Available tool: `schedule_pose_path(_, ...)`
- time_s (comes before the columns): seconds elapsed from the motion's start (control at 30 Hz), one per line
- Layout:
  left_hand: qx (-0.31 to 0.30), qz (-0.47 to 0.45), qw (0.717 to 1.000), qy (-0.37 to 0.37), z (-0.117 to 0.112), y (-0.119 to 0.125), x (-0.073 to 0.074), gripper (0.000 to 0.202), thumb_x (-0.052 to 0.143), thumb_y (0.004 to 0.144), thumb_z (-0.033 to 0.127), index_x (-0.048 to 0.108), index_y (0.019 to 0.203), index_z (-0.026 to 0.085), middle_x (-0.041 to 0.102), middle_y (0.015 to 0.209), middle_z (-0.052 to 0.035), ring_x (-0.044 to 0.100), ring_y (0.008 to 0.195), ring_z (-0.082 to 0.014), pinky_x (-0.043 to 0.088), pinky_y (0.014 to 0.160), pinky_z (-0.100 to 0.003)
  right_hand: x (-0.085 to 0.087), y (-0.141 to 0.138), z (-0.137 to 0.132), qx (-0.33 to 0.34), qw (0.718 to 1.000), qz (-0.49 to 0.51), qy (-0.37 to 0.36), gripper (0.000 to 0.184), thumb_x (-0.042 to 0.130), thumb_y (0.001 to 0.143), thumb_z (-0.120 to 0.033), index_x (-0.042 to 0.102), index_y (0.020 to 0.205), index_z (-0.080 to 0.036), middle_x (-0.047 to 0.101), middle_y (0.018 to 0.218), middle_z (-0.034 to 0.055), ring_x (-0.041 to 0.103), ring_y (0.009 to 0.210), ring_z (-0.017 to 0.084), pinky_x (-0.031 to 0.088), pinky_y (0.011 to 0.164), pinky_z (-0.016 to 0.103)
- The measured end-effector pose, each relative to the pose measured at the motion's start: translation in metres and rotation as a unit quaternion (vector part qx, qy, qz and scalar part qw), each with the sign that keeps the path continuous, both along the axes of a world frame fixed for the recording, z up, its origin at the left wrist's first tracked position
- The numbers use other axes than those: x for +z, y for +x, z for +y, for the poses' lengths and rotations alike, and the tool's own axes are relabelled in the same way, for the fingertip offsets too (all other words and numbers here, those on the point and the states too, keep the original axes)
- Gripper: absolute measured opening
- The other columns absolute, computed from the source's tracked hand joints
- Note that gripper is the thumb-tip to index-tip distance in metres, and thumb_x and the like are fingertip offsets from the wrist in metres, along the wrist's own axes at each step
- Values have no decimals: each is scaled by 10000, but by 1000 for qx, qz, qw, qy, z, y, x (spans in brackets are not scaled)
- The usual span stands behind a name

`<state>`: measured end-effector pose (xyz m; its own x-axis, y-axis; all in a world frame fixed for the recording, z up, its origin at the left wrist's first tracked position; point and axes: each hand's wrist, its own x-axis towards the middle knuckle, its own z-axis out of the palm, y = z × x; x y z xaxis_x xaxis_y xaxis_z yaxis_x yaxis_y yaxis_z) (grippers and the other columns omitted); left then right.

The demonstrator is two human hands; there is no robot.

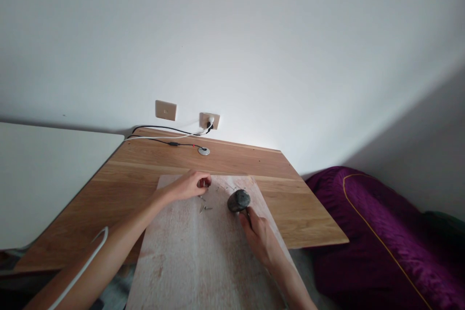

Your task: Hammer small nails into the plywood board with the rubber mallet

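My right hand (259, 235) is wrapped round the handle of a rubber mallet (239, 201), its dark, scuffed head held over a pale wooden board (203, 256). Near the board's far edge, my left hand (192, 184) is closed in a pinch, with a small nail (207, 187) at its fingertips, partly hidden by the fingers. To the right of those fingers, several thin nails stand in a row, one of them a nail (218, 188) close to my left hand. Loose nails (205, 209) lie on the board below my left hand.
Under the board is a wooden tabletop (308, 213) against a white wall. Black and white cables (163, 137) run along its back to a wall socket (209, 120). A white panel (54, 184) stands at left; purple fabric (348, 232) covers something at right.
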<state>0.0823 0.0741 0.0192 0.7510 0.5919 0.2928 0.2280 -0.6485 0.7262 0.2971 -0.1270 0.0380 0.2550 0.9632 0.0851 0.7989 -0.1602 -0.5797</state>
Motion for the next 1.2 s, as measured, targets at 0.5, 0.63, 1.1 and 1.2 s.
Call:
schedule_pose_path(0.5, 0, -3, 1000, 3, -2, 3, -4, 119, 617, 771, 97, 685, 815, 185, 677, 731, 8, 606, 686, -148, 425, 675, -227, 4, -2, 1, 27, 999, 4, -20, 433, 329, 1019, -451, 671, 1062, -189, 757, 829, 115, 722, 797, 284, 436, 666, 319)
schedule_pose_path(0.63, 3, -7, 1000, -4, -2, 3, -4, 68, 650, 789, 155, 700, 823, 187, 676, 723, 10, 603, 679, -149, 424, 664, -232, 4, -2, 1, 28, 1000, 1, -8, 425, 349, 1020, -452, 686, 1042, -194, 767, 849, 119, 728, 806, 292, 450, 691, 324)
schedule_pose_path(1.1, 14, -27, 999, -23, 2, 3, -9, 98, 680, 834, 261, 671, 791, 174, 641, 695, 16, 554, 634, -133, 389, 627, -232, 2, -1, 0, 32, 999, 11, -17, 426, 336, 1027, -470, 661, 1052, -196, 779, 903, 125, 716, 793, 278, 437, 697, 325)
schedule_pose_path(1.2, 34, -21, 999, -28, 4, 3, -12, 165, 709, 839, 313, 648, 770, 175, 614, 661, 23, 542, 620, -135, 371, 603, -232, 1, -1, 1, 28, 999, 11, -13, 437, 332, 1025, -491, 662, 1040, -204, 770, 859, 116, 702, 767, 274, 435, 683, 320)
